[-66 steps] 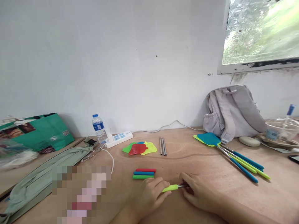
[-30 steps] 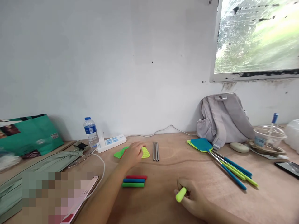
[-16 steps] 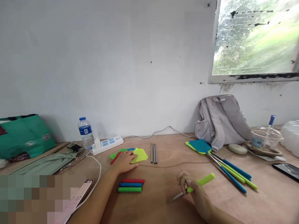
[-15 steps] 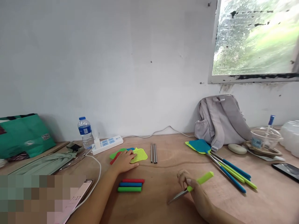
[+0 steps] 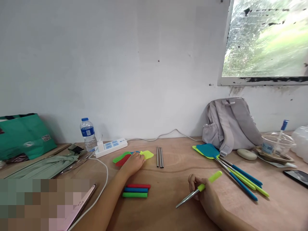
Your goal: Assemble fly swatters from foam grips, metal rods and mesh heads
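Now the left hand (image 5: 132, 163) lies flat, fingers spread, on the small heap of mesh swatter heads (image 5: 134, 156) toward the far edge of the surface (image 5: 168, 186). About a second ago it had only just reached the heap; the yellow head (image 5: 147, 154) now pokes out at the right of the fingers and the red one (image 5: 121, 161) at the left, so the heap has been shuffled a little under the palm. Whether the fingertips have actually pinched one head I cannot tell, since the hand covers most of them.

The right hand (image 5: 204, 192), near the front edge, is closed around the metal rod (image 5: 187, 199) where it enters the yellow-green grip (image 5: 211, 179). The bare end of the rod points toward the front edge and the grip tips up and away to the right. Two seconds back both hands were on this piece; since then the left has let go and the right has turned it over, so the open end faces the person.

Between the hands lie three loose grips (image 5: 136, 190), red, blue and green, stacked side by side, and just right of the heap three bare rods (image 5: 159, 157). Finished swatters (image 5: 228, 166) fan out toward the right edge, in front of a grey backpack (image 5: 231, 123). A white cable (image 5: 102, 179) trails from the power strip (image 5: 111, 146) past the left forearm, and a water bottle (image 5: 88, 134) stands behind it.
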`<move>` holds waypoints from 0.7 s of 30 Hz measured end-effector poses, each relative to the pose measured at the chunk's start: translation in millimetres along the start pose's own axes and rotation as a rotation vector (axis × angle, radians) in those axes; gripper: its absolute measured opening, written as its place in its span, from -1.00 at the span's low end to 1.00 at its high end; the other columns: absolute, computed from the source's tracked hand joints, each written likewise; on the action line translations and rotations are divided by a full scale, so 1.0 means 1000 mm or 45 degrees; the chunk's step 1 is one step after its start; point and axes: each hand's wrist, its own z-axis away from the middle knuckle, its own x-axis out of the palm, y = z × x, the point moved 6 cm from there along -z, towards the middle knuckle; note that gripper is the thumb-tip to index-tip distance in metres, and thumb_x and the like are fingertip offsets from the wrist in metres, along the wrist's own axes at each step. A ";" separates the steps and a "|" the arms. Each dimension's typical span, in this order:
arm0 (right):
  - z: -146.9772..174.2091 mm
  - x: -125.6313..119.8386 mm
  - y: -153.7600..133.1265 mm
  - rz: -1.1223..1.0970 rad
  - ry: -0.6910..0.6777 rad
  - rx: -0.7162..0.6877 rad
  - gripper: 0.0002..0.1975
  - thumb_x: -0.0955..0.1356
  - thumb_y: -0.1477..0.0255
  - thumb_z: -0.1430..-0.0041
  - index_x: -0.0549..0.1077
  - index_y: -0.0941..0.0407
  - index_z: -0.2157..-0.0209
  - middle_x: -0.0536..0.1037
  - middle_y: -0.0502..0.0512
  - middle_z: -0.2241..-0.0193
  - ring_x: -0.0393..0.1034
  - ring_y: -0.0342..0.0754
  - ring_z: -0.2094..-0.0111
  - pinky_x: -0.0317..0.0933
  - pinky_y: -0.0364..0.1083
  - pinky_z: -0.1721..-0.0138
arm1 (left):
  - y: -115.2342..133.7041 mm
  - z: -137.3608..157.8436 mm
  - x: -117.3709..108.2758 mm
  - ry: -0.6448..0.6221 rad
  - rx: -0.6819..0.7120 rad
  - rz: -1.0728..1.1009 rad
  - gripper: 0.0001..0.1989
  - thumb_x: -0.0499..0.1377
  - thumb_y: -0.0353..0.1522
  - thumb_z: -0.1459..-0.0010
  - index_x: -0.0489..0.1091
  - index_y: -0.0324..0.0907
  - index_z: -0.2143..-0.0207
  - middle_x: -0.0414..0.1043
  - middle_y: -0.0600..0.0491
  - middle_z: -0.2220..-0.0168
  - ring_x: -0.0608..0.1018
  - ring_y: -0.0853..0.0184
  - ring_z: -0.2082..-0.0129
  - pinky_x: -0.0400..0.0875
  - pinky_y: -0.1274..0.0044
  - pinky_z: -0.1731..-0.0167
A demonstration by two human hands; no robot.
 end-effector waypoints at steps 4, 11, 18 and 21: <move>-0.001 0.001 0.007 -0.169 0.046 0.182 -0.71 0.17 0.18 0.02 0.17 0.09 0.61 0.09 -0.15 0.77 -0.16 -0.24 0.76 -0.31 -0.20 0.71 | -0.007 0.001 -0.011 0.169 -0.151 0.115 -0.74 -0.14 -0.54 -0.13 0.33 -0.26 0.39 0.41 -0.19 0.33 0.42 0.12 0.21 0.21 0.29 0.12; -0.010 -0.010 0.011 -0.383 0.202 0.235 -0.80 0.26 0.29 0.12 0.21 0.10 0.64 0.15 -0.14 0.75 -0.02 -0.24 0.76 -0.19 -0.23 0.76 | -0.024 0.009 -0.029 0.505 -0.506 0.586 -0.83 -0.09 -0.46 -0.12 0.15 -0.14 0.51 0.30 0.00 0.51 0.43 0.18 0.31 0.25 0.36 0.21; -0.015 -0.022 -0.007 -0.733 0.191 0.117 -0.86 0.31 0.35 0.15 0.38 0.13 0.61 0.39 0.01 0.56 0.31 -0.13 0.51 0.30 -0.14 0.45 | 0.003 0.004 -0.017 0.501 -0.791 1.444 -0.75 -0.14 -0.26 -0.15 0.02 -0.12 0.57 0.05 0.22 0.67 0.20 0.46 0.74 0.18 0.57 0.66; -0.016 -0.030 -0.008 -0.871 0.208 0.120 -0.81 0.31 0.30 0.16 0.44 0.13 0.53 0.48 0.05 0.50 0.39 -0.05 0.41 0.35 -0.07 0.31 | 0.030 0.002 -0.011 0.373 -0.765 1.782 -0.71 -0.07 -0.17 -0.12 0.02 -0.13 0.55 0.03 0.28 0.67 0.03 0.58 0.80 0.10 0.63 0.71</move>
